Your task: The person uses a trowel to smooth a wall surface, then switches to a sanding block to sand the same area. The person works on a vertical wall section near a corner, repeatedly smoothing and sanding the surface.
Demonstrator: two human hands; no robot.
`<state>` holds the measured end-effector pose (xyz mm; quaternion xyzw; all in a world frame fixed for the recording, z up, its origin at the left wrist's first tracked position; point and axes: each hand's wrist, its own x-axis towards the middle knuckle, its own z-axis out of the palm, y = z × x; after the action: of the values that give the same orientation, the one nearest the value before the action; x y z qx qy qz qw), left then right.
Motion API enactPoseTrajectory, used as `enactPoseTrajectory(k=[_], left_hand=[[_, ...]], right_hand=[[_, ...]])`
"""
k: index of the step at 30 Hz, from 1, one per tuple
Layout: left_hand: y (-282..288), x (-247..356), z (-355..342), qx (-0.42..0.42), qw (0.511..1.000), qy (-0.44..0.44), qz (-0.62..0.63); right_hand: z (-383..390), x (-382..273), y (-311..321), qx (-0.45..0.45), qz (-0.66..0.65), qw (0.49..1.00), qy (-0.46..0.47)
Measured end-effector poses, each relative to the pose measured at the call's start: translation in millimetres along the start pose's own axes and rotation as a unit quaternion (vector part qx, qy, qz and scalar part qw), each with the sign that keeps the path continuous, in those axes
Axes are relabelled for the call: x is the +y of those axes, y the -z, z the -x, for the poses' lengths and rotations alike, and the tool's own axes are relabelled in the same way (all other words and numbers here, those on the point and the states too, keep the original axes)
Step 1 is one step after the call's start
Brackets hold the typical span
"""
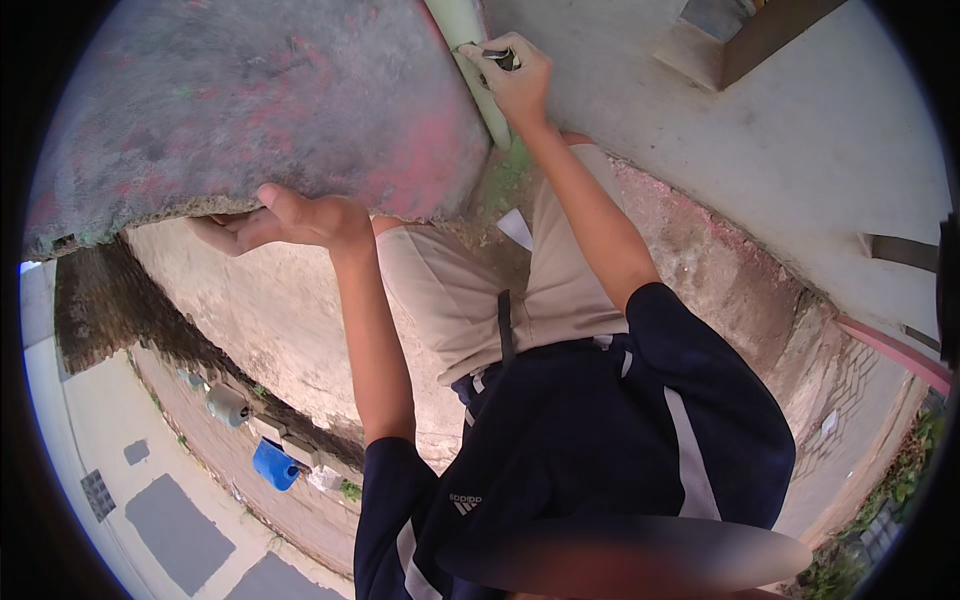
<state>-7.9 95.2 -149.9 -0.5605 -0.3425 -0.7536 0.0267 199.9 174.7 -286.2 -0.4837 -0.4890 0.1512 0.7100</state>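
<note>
My right hand [515, 85] is closed round a small dark tool with a shiny metal part [497, 58]. Its fingertips press against a pale green pipe-like strip [490, 112], which runs along the right edge of a rough grey slab [300, 110] with pink smears. At the slab's near edge is my left hand [295, 218], its fingers stretched out to the left and its thumb raised against the rim. Nothing shows in that hand. Most of the tool is hidden inside the right fist.
A pale wall [640, 100] with brown-edged openings rises at the right. Between my legs lies a white scrap [515, 229]. Dirt and rough masonry surround me. Far below left, a blue container [275, 466] and a pale round vessel [228, 406] stand beside a paved strip.
</note>
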Motion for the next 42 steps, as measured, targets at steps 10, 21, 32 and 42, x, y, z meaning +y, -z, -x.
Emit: enactPoseTrajectory(k=[10, 21, 32, 42], left_hand=[[-3, -1, -2, 0.015, 1.0, -0.014, -0.024], [4, -7, 0, 0.038, 0.996, -0.031, -0.069], [7, -8, 1, 0.039, 0.994, -0.024, -0.104], [3, -6, 5, 0.047, 0.989, -0.049, -0.129]], right_hand=[[26, 24, 5, -0.007, -0.007, 0.998, 0.064], [28, 14, -12, 0.042, 0.11, 0.983, 0.142], [28, 21, -2, -0.019, 0.108, 0.981, 0.158], [-67, -43, 37, 0.025, -0.176, 0.982, 0.07]])
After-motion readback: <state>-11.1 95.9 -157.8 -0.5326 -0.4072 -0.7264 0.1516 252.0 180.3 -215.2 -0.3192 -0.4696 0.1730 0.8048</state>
